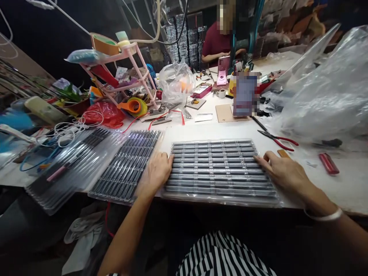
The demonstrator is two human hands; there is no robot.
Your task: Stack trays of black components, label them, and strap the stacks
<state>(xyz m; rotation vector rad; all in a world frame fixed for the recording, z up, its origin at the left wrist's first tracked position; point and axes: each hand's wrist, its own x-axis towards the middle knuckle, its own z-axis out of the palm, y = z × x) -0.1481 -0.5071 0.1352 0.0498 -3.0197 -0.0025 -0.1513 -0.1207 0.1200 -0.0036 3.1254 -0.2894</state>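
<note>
A clear plastic tray (211,172) with rows of dark, thin strip-like parts lies flat at the table's front edge. My left hand (159,171) has its fingers curled at the tray's left edge. At the right edge, my right hand (280,170) pinches the rim between thumb and fingers; the fingertips are partly hidden. Left of my left hand lies a second filled tray (126,165), slanted and close to my wrist. Beyond it, a stack of similar trays (66,172) carries a pink pen-like stick (56,173) and overhangs the table edge.
Red-handled pliers (277,138) and a red lighter (328,164) lie to the right, near a large plastic bag (324,88). A phone (245,96) stands behind the tray. At back left is a pink rack (123,73) beside a tape dispenser (134,106). Across the table sits a person (215,42).
</note>
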